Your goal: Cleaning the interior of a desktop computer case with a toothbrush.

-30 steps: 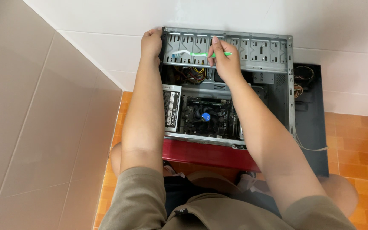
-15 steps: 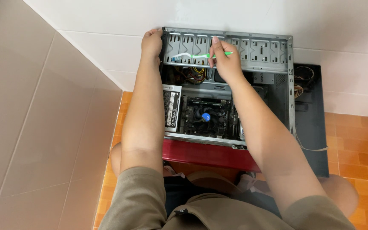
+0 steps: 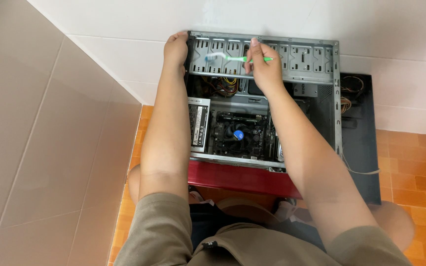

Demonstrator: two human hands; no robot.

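An open grey computer case (image 3: 331, 98) lies on its side in front of me, its motherboard and a fan with a blue centre (image 3: 238, 134) showing. My left hand (image 3: 176, 49) grips the case's far left corner. My right hand (image 3: 262, 66) holds a green and white toothbrush (image 3: 228, 58) with its bristle end against the perforated drive-bay panel (image 3: 297, 59) at the far side.
The case rests on a red stool or box (image 3: 242, 178) between my knees. A dark side panel (image 3: 358, 133) lies to the right on the orange tiled floor (image 3: 415, 167). White tiled walls stand close ahead and to the left.
The toothbrush in my right hand has shifted slightly left along the drive-bay panel. My left hand has stayed on the corner.
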